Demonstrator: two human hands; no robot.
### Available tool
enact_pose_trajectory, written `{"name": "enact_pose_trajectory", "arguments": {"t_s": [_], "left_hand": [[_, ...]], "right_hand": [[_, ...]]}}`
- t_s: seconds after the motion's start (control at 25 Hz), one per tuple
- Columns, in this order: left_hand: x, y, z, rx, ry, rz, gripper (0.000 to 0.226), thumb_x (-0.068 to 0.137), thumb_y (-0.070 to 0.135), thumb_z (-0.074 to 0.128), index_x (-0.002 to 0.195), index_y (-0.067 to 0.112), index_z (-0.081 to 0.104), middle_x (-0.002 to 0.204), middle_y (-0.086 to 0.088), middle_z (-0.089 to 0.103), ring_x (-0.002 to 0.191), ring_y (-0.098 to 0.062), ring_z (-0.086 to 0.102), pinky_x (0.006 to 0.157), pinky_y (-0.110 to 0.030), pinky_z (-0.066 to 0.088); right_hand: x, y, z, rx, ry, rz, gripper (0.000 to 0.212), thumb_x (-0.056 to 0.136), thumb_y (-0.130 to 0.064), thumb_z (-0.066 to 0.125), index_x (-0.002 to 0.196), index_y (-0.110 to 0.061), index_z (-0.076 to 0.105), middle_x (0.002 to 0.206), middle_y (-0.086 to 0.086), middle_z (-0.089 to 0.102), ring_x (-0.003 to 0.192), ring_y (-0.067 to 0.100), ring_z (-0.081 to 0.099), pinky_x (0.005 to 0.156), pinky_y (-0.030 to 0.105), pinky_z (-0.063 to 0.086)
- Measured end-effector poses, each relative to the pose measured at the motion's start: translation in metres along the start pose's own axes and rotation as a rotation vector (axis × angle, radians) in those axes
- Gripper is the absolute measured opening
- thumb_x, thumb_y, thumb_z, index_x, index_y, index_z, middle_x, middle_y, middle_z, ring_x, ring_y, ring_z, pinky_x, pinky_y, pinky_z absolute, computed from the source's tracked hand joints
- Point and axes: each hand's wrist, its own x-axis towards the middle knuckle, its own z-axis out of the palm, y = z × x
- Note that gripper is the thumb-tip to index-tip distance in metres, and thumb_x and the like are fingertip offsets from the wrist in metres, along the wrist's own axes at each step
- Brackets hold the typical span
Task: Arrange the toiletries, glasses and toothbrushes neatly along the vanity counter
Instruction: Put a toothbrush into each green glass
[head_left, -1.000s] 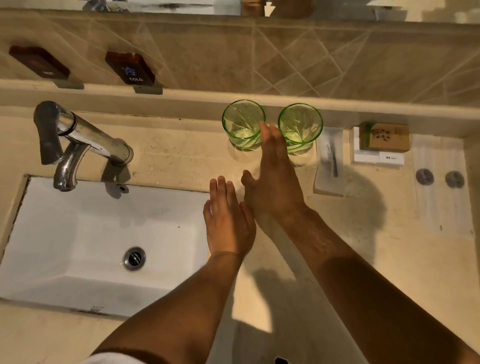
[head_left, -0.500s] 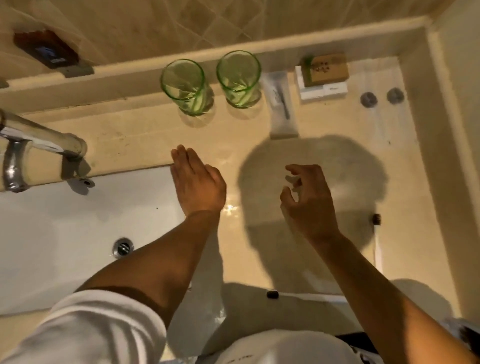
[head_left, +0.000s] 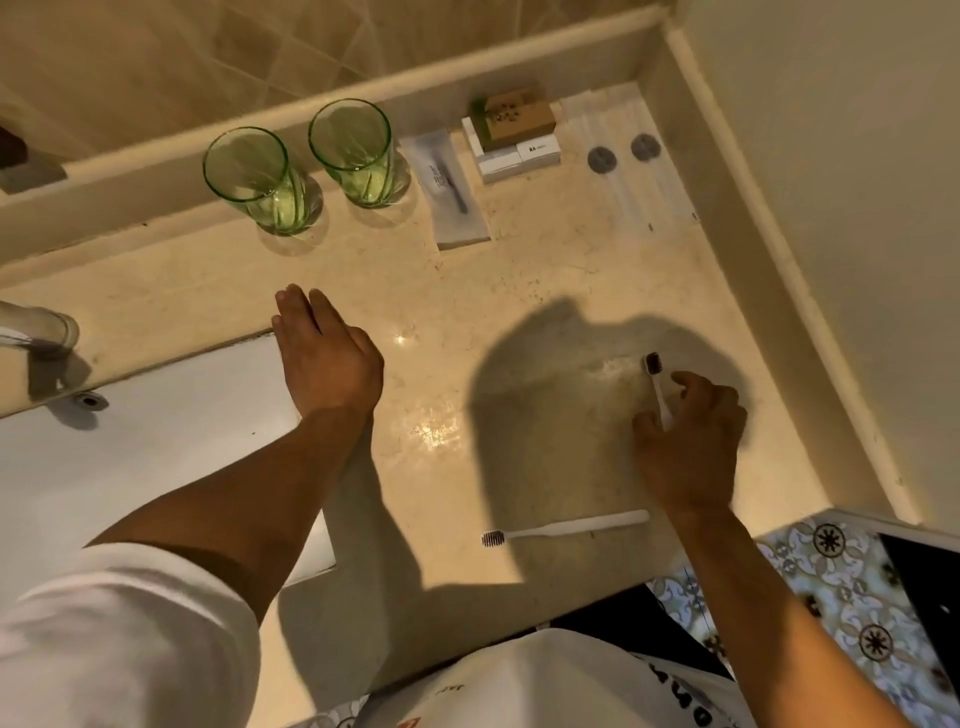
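Two green glasses (head_left: 249, 179) (head_left: 353, 150) stand side by side at the back of the beige vanity counter (head_left: 519, 291). Right of them lie a wrapped comb packet (head_left: 452, 195), a brown box (head_left: 517, 118) on white boxes (head_left: 519, 156), and a clear packet with two grey discs (head_left: 623, 153). My right hand (head_left: 685, 441) pinches the handle of a white toothbrush (head_left: 655, 379) with dark bristles at the counter's right side. A second white toothbrush (head_left: 566, 527) lies near the front edge. My left hand (head_left: 324, 353) rests flat, fingers straight, at the sink's corner.
The white sink (head_left: 156, 441) takes up the left, with the tap's spout (head_left: 36, 325) at the far left. A raised ledge (head_left: 363, 98) runs along the back and a wall (head_left: 831, 208) closes the right side. Patterned floor tiles (head_left: 841, 597) show beyond the front edge.
My right hand drew back from the glasses, swung to the right side of the counter and took hold of a toothbrush. My view tilted down and right. The left hand stayed put.
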Motion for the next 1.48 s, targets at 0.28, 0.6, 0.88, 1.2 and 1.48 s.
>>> {"name": "enact_pose_trajectory", "arguments": {"t_s": [0.28, 0.6, 0.88, 1.2, 1.48], "left_hand": [[0.002, -0.001, -0.002, -0.068, 0.046, -0.009, 0.053, 0.100, 0.020, 0.037, 0.148, -0.002, 0.041, 0.159, -0.021, 0.034, 0.151, -0.034, 0.026, 0.127, -0.047, 0.016], [0.002, 0.000, -0.003, -0.116, 0.047, -0.047, 0.052, 0.099, 0.020, 0.041, 0.146, 0.000, 0.045, 0.158, -0.019, 0.037, 0.151, -0.031, 0.028, 0.127, -0.046, 0.016], [0.006, -0.001, -0.002, -0.111, 0.067, -0.053, 0.050, 0.093, 0.017, 0.044, 0.138, -0.003, 0.051, 0.151, -0.021, 0.045, 0.146, -0.036, 0.034, 0.121, -0.052, 0.026], [0.009, -0.002, -0.003, -0.073, -0.006, -0.079, 0.054, 0.094, 0.021, 0.045, 0.143, 0.000, 0.050, 0.156, -0.019, 0.041, 0.151, -0.032, 0.028, 0.126, -0.047, 0.020], [0.010, 0.002, -0.008, -0.048, -0.052, -0.097, 0.055, 0.095, 0.024, 0.041, 0.145, 0.003, 0.050, 0.158, -0.016, 0.040, 0.152, -0.029, 0.027, 0.126, -0.047, 0.020]], "right_hand": [[-0.009, 0.013, -0.003, 0.025, -0.042, 0.129, 0.029, 0.090, -0.017, 0.063, 0.118, -0.011, 0.060, 0.113, 0.013, 0.057, 0.100, 0.031, 0.056, 0.091, 0.042, 0.047], [0.003, -0.029, 0.000, 0.139, -0.039, -0.047, 0.023, 0.094, -0.016, 0.067, 0.115, -0.008, 0.069, 0.108, 0.012, 0.066, 0.095, 0.023, 0.061, 0.092, 0.031, 0.046], [0.048, -0.139, 0.015, 0.384, -0.135, -0.197, 0.010, 0.088, -0.016, 0.072, 0.095, -0.020, 0.065, 0.076, -0.021, 0.060, 0.069, -0.006, 0.059, 0.068, -0.001, 0.041], [0.121, -0.272, 0.028, 0.639, -0.215, -0.233, 0.008, 0.082, -0.020, 0.069, 0.088, -0.019, 0.075, 0.068, -0.011, 0.071, 0.066, 0.007, 0.068, 0.074, 0.033, 0.060], [0.157, -0.345, 0.029, 0.948, -0.169, -0.323, 0.013, 0.082, -0.014, 0.072, 0.087, -0.002, 0.070, 0.071, 0.022, 0.068, 0.067, 0.039, 0.068, 0.068, 0.048, 0.059]]}}
